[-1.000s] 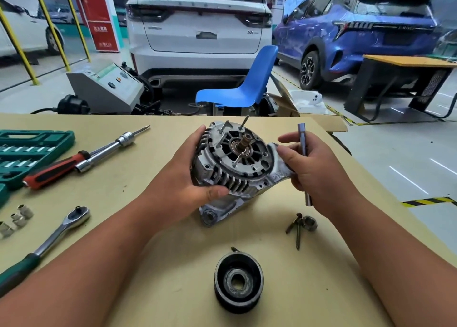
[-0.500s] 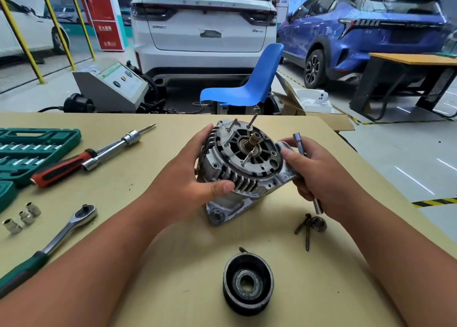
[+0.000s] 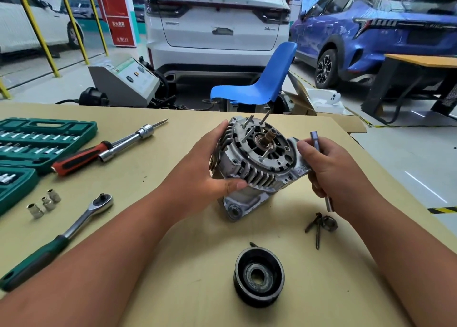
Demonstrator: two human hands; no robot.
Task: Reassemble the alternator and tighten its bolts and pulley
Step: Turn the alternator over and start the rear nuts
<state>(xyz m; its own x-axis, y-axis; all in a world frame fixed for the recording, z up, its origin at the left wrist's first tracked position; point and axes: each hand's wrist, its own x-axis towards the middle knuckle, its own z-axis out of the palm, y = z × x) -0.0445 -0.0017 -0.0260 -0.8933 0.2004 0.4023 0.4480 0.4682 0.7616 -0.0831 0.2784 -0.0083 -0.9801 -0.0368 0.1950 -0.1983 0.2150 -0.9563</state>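
Note:
The grey alternator (image 3: 257,163) stands tilted on the table, shaft end up, with long bolts sticking out of its face. My left hand (image 3: 210,168) grips its left side, thumb on the cooling fins. My right hand (image 3: 331,171) touches the alternator's right lug while its fingers curl round a thin metal socket extension (image 3: 316,139). The black pulley (image 3: 259,276) lies flat at the near middle. Loose bolts and a nut (image 3: 321,224) lie just below my right hand.
A ratchet wrench (image 3: 74,228) with a green handle lies at the left. Three small sockets (image 3: 45,203) sit beside it. A red-handled driver (image 3: 103,148) and a green socket case (image 3: 37,139) are further back. The table edge runs diagonally at the right.
The alternator has tipped a little more upright between my hands. Both hands keep their hold; the extension stays in my right hand.

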